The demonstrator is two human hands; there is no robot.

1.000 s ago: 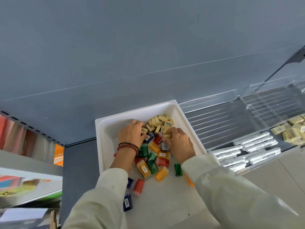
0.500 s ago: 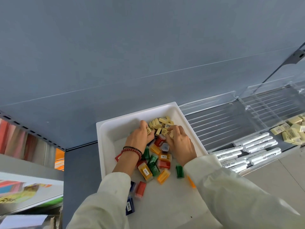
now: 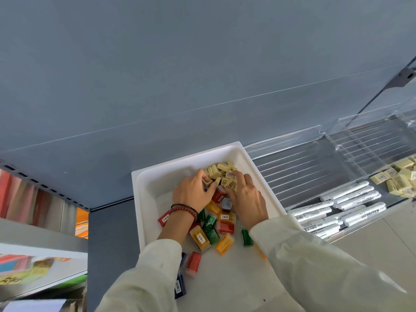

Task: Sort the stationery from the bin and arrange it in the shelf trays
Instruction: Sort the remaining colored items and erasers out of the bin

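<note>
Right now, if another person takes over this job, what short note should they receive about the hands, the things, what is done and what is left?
Left hand: fingers curled round erasers in the bin.
Right hand: pinches erasers from the same heap.
Also in the bin: loose coloured boxes.
Done: markers and shelved erasers lie in the shelf trays.
Left: probably move the heap to the shelved erasers, then sort the boxes.

Both hands deep in white bin [image 3: 144,188], near far corner. Left hand [image 3: 191,194], right hand [image 3: 247,199] curl round yellow erasers [image 3: 219,170]. Coloured boxes [image 3: 211,233] scattered mid-bin (some barcodes up). White markers [image 3: 351,197] in shelf tray [image 3: 292,176], right.
</note>
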